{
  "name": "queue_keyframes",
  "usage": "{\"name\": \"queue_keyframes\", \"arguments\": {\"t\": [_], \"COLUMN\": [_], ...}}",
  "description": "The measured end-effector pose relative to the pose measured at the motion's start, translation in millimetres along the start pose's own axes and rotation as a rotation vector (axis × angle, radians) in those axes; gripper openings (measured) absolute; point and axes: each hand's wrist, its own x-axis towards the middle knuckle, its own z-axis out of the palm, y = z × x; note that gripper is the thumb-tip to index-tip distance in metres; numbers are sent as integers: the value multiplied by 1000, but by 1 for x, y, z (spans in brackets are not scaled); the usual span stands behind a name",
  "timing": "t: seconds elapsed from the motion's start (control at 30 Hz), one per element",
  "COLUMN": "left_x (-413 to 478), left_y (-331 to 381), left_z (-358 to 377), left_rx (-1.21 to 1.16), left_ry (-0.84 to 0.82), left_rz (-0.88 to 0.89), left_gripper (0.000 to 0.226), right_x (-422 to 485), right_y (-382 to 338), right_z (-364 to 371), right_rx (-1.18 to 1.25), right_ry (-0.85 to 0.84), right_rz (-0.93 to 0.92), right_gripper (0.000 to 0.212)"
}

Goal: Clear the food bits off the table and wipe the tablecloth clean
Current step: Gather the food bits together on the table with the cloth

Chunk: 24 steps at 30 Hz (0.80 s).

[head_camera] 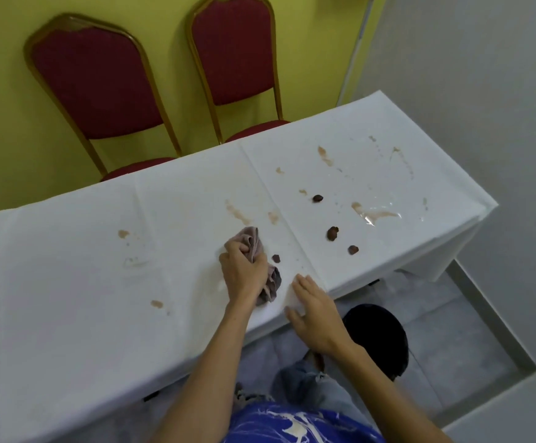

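Cloth in left hand, food bits not yet cleared

Cloth (252, 241): greyish-pink rag, bunched, lying on the tablecloth (68, 282) near the middle of the table's near edge. Soft, limp and light; probably damp. It is best taken as a wad in the fist, as it is now, so the palm can press it flat.

Left hand (242, 271): fingers curled round the cloth, knuckles up, pressing it down. Right hand (314, 314): flat and empty, fingers straight, palm on the tablecloth at the near edge just beside the cloth. It looks to be bracing the fabric.

Food bits: four dark brown lumps.
- Smallest (276, 258), just beside the cloth.
- Two more (332, 233) (353, 250), further toward the table's right end.
- A fourth (318, 198), nearer the far edge.

They look small, light and possibly sticky. Pinching them up or sweeping them into the cupped hand should work; dragging may smear them.

Tablecloth: thin, white, creased, likely to shift under a hard wipe. Tan stains (238, 214) scattered along it; a glossy wet puddle (377, 215) toward the right end.

Beyond the far edge: two red chairs (97, 81). On the floor below the near edge: a dark round object (378, 334), kind unclear.
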Motion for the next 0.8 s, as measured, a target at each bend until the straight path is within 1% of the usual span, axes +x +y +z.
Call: {"name": "queue_keyframes", "arguments": {"t": [0.03,0.1,0.17,0.27,0.37,0.4,0.47,0.57,0.7,0.77,0.8], "left_x": [1,0,-2,-7,-13,-15,-16,-14,-18,-20,-19], "left_y": [8,22,29,21,7,6,12,25,49,57,60], "left_z": [11,24,24,8,-2,0,11,39,73,81,80], "left_rx": [-12,-19,27,40,38,60,94,101,122,143,138], "left_ry": [-32,-64,-55,36,139,161,146,73,-29,-46,-24], "left_rz": [2,-13,-32,-38,-87,-81,-52,-24,55,48,24], "left_gripper": [24,29,36,35,34,32,28,25,26,28,30], "right_x": [-1,-3,-4,3,9,10,11,10,8,7,8], "right_y": [8,25,42,61,71,72,72,69,71,73,73], "right_z": [-8,-23,-39,-57,-59,-58,-54,-49,-53,-56,-59], "right_rx": [73,130,170,181,116,96,50,-3,-6,-12,-6], "right_ry": [55,142,189,228,270,277,263,233,215,192,178], "right_rz": [12,38,67,62,5,-11,-39,-63,-53,-64,-56], "right_gripper": [63,49,40,36,34,34,34,34,36,36,35]}}
